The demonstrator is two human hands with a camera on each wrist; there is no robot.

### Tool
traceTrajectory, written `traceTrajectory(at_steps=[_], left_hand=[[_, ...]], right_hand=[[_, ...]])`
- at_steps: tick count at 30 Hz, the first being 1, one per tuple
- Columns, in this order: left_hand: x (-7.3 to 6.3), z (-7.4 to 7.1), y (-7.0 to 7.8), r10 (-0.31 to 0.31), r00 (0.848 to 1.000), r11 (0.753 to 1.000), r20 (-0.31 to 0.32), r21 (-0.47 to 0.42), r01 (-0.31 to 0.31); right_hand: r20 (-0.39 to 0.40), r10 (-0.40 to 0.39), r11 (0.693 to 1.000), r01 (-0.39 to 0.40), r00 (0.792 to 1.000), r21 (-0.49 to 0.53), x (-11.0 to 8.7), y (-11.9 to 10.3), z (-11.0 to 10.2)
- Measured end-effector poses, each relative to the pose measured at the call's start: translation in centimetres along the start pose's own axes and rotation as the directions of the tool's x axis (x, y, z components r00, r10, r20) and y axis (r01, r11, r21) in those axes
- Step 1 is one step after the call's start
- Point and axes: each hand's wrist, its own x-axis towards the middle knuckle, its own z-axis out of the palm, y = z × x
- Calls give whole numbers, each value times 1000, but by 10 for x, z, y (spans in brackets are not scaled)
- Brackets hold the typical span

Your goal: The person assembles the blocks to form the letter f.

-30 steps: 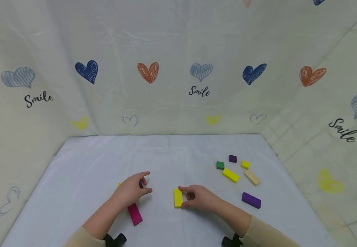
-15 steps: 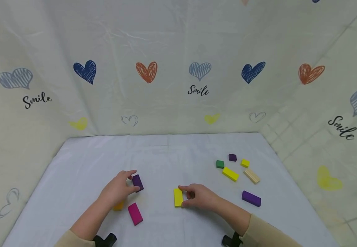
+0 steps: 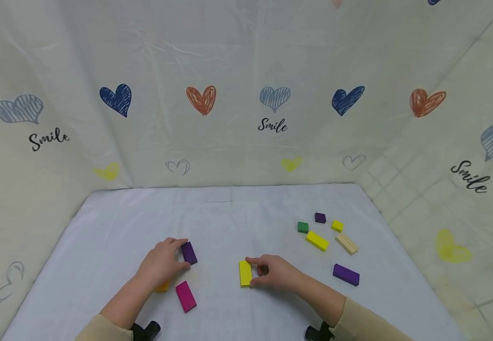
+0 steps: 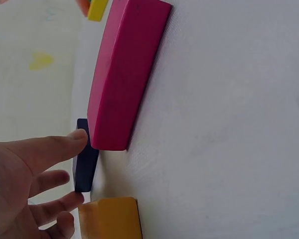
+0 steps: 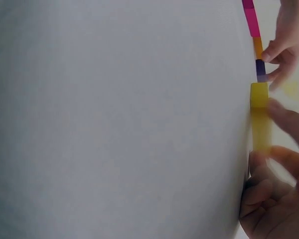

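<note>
My left hand [image 3: 161, 259] spans a dark purple block [image 3: 188, 253], thumb at its near end and a fingertip at its far end, on the white-covered table. Nearer to me lies a pink block [image 3: 186, 297], which looms large in the left wrist view. An orange block [image 4: 114, 219] sits beside the fingers there; in the head view the left wrist partly hides it. Around the table's middle, my right hand [image 3: 274, 272] pinches a yellow block [image 3: 245, 273] by its two ends, thumb near and index finger far. That block lies lengthwise, pointing away from me.
Toward the back right lie a green block [image 3: 303, 227], a small purple block [image 3: 320, 218], a small yellow block [image 3: 337, 226], a longer yellow block [image 3: 317, 241] and a ridged bare-wood block [image 3: 346, 244]. A long purple block [image 3: 346, 274] rests right of the right hand.
My left hand has shifted left, and the purple block, mostly hidden in the hand before, now shows its top face. The right hand and its yellow block have stayed put.
</note>
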Motion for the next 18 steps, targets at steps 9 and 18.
traceTrajectory(at_steps=[9,18], left_hand=[[4,0,-4,14,999,999,37,43,-16],[7,-1,-7,30,998,999,61,33,-32]], right_hand=[[2,8,1000,-8,1000,13,0,-1,0],[0,9,1000,-9,1000,4,0,-1,0]])
